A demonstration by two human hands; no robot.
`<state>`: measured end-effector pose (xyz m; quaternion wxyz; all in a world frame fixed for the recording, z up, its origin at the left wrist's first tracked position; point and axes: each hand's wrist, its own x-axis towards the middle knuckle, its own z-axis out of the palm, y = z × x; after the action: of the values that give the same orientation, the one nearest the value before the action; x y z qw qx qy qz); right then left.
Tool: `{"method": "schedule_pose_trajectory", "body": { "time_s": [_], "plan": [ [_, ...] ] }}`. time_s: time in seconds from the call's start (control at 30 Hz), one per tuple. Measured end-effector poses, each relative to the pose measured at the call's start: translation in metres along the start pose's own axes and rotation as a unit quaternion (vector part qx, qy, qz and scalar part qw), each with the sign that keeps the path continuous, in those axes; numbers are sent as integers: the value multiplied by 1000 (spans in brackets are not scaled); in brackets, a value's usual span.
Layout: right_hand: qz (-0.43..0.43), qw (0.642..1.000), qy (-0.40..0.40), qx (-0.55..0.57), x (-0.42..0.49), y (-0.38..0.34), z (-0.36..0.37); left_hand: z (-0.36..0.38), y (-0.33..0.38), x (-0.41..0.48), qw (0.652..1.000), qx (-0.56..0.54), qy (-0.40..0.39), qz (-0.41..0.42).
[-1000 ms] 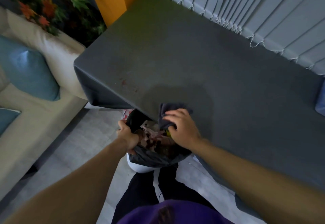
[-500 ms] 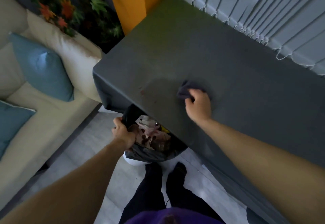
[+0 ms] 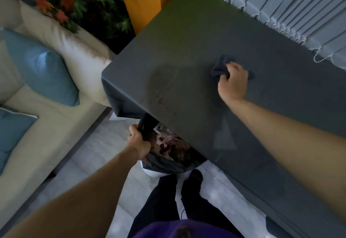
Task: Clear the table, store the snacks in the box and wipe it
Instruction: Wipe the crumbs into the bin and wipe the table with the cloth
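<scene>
Soft dark cloth point(image 3: 218, 68), seemingly light and limp, sat bunched in my right hand point(image 3: 233, 83) towards the far edge of the worktop point(image 3: 177, 41); left hand point(image 3: 139, 143) gripped the bin bag point(image 3: 168, 164)

My right hand point(image 3: 233, 82) holds the cloth point(image 3: 218, 68) on the grey table point(image 3: 177, 54), right of centre. Flat open surface runs leftward to the table's corner and up toward the top of the frame. The blinds point(image 3: 299, 13) wall off the table's far edge at upper right, and the orange pillar point(image 3: 142, 0) stands at its top-left end. At lower centre the bin point(image 3: 168, 164), gripped by my left hand point(image 3: 138, 142), sits partly under the table edge, with my legs point(image 3: 164, 196) just below it. A strip of floor point(image 3: 89, 155) runs between the bin and the sofa point(image 3: 46, 135) at left.
</scene>
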<state>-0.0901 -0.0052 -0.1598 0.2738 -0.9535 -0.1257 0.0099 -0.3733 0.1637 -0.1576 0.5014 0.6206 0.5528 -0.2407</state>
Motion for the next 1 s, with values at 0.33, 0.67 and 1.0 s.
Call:
{"method": "schedule_pose_trajectory", "body": {
  "time_s": [0.33,0.67,1.0],
  "plan": [
    [-208,967,-147,13,-137,-6,5,14,-7,-22,1000,-6,-5,5],
    [-252,897,-357,-60,-225,-20,-19,33,-45,-61,999,-21,26,18],
    [-227,901,-367,-46,-220,-8,-41,42,-57,-83,998,-33,43,28]
  ]
}}
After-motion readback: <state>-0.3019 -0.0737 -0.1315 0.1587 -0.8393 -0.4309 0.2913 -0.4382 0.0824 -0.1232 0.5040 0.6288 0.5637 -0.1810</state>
